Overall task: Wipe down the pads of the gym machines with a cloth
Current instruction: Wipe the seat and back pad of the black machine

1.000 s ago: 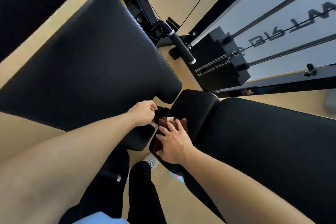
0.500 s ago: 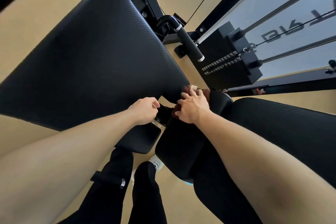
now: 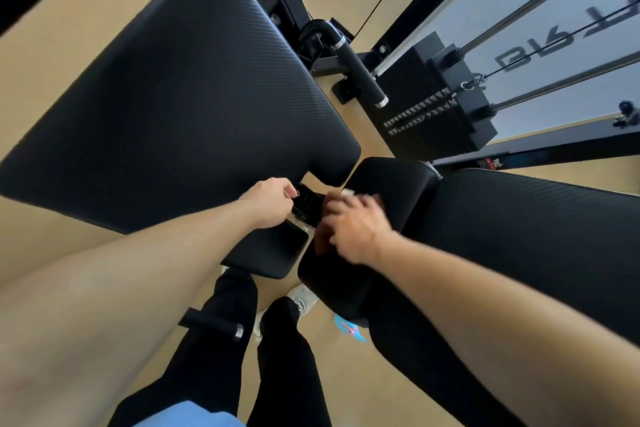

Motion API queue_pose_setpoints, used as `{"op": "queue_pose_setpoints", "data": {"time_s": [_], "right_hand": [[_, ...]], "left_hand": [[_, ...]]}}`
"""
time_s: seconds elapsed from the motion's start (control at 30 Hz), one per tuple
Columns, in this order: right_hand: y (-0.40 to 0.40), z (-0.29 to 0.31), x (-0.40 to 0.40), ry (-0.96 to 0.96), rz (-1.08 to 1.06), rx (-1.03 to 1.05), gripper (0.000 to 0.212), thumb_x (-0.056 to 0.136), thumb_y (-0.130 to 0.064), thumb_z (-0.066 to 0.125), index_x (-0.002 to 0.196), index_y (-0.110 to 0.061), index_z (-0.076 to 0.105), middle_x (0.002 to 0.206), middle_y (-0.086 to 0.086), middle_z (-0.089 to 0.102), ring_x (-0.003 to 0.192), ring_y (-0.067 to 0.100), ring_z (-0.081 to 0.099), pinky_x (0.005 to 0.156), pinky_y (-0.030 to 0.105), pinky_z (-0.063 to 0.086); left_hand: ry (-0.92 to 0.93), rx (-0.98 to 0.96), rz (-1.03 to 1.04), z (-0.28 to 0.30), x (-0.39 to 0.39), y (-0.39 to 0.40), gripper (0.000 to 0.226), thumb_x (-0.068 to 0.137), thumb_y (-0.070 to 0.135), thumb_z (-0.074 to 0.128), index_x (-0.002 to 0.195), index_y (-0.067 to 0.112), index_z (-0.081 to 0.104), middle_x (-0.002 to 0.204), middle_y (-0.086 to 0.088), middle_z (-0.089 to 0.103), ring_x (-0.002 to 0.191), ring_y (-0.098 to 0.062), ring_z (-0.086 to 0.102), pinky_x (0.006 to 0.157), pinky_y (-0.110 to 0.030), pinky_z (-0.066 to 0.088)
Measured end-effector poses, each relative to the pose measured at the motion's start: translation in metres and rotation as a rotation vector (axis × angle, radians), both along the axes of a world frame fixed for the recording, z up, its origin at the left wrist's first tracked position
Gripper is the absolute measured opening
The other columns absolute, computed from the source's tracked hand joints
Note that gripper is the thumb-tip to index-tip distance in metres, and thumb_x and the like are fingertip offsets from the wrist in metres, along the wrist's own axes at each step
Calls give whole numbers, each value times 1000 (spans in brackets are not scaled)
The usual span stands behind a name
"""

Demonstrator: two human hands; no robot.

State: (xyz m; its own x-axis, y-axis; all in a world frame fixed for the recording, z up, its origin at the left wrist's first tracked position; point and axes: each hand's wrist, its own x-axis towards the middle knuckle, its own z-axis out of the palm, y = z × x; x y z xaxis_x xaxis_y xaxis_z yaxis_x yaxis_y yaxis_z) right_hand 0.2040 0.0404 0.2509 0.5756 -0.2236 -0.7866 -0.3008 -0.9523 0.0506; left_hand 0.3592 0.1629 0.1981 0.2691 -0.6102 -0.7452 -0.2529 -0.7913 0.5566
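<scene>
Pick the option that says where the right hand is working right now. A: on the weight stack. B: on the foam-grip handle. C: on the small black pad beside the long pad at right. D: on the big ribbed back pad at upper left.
C: the blurred right hand presses a cloth onto the small black pad.

Bright, even light; soft sheen on the big pad, no hard shadows. Right hand motion-blurred, cloth under it too smeared to make out. Strong wide-angle bend twd edges; rest sharp.
</scene>
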Motion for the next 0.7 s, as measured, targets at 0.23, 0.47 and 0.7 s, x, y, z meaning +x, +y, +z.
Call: {"op": "queue_pose_setpoints", "data": {"time_s": [0.23,0.47,0.7], "right_hand": [[-62,24,6,-40,-178,-186,47,100,-39,49,146,-27,53,164,5,33,156,34,13,125,56,12],[107,45,-47,131,-9,86,52,107,-33,37,156,-17,40,170,9,18,158,35,-1,127,56,-1],[-3,51,-20,-61,-136,-92,45,104,-32,40,147,-23,51,163,5,32,157,34,6,123,52,14]], "left_hand": [[8,-11,7,8,-14,-10,29,98,18,49,125,28,58,121,7,63,110,-17,58,86,-33,48],[71,-56,13,37,-29,-30,28,98,20,50,122,27,60,120,4,64,108,-17,60,90,-36,52],[44,-32,-21,38,-17,-41,27,98,21,49,121,29,59,117,9,63,107,-17,61,88,-36,54]]}}
